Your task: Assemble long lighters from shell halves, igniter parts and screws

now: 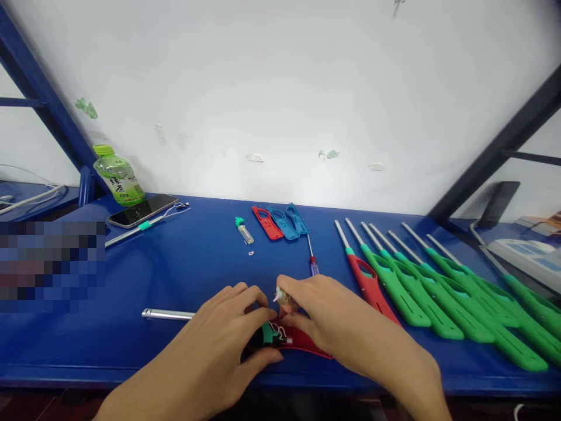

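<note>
My left hand (pixel 228 333) and my right hand (pixel 324 318) meet at the front of the blue table over a red lighter shell (pixel 307 344). The left hand's fingers curl round the shell's front end, where a green part with thin white wires (pixel 272 334) sits and a metal tube (pixel 169 314) sticks out to the left. The right hand pinches a small clear piece (pixel 283 297) just above the shell.
A row of several long lighters (pixel 438 292), one red and the others green, lies at the right. Red and blue shell halves (pixel 283 222), a screwdriver (pixel 312 258) and a small clear tank (pixel 244 231) lie behind my hands. A phone (pixel 142 210) and a green bottle (pixel 118 175) stand at the back left.
</note>
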A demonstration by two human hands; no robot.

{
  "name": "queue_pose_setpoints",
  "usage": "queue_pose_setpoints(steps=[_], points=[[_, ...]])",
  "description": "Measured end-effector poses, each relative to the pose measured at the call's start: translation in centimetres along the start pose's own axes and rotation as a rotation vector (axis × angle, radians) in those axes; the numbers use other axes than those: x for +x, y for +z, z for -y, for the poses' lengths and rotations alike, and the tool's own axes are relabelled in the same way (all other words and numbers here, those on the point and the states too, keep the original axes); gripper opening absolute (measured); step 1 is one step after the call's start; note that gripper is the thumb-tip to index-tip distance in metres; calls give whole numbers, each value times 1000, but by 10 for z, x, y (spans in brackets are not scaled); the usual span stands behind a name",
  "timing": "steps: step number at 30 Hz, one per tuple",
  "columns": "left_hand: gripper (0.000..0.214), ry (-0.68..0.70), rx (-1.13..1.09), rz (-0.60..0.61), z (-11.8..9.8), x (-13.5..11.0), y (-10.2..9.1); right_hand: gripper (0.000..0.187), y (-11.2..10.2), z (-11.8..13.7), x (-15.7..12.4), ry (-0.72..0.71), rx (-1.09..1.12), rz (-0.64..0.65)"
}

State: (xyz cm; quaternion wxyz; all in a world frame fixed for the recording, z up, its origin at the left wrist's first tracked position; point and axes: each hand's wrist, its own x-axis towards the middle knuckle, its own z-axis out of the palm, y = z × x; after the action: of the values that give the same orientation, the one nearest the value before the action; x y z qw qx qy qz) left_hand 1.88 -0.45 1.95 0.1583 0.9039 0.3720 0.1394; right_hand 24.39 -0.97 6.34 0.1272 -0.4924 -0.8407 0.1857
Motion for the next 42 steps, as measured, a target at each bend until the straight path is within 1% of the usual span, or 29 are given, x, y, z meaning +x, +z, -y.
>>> queue_pose_setpoints(steps=[6,10,14,16,19,21,25,27,29,31,34,35,37,39,42], points=[[23,-19,-18,9,1,-1,-2,25,4,0,-1,-15,-20,-17],[22,-12,-50,1,0,0,-4,28,7,-5,1,-29,37,-16],[21,-23,-90,35,-2,2,-8,29,12,-8,0,-60,55,-22],[23,-36,-90,53,-3,3,-10,30,17,-11,-4,-95,-3,-63],[29,-47,-85,72,-3,5,-12,30,31,-15,-12,-191,-157,-185],[29,-52,-92,68,-3,5,-13,29,39,-17,-18,-250,-215,-259],[26,-45,-110,30,-3,5,-12,29,48,-16,-23,-321,-263,-359],[28,-55,-121,20,-3,5,-12,31,48,-15,-23,-349,-278,-409],[31,-64,-135,15,-4,4,-13,32,49,-16,-22,-361,-252,-428],[26,-59,-150,7,-5,5,-14,30,51,-20,-22,-342,-187,-409],[8,-43,-150,-55,-4,8,-10,26,54,-25,-22,-287,-62,-366],[11,-40,-149,-83,-4,10,-8,25,55,-26,-22,-274,-17,-369],[17,-36,-155,-135,-3,13,-3,24,54,-25,-22,-254,76,-412],[19,-31,-167,-169,-2,15,2,20,50,-24,-22,-230,144,-501],[19,-22,-166,-200,-1,17,7,22,44,-22,-27,-105,122,-610]])
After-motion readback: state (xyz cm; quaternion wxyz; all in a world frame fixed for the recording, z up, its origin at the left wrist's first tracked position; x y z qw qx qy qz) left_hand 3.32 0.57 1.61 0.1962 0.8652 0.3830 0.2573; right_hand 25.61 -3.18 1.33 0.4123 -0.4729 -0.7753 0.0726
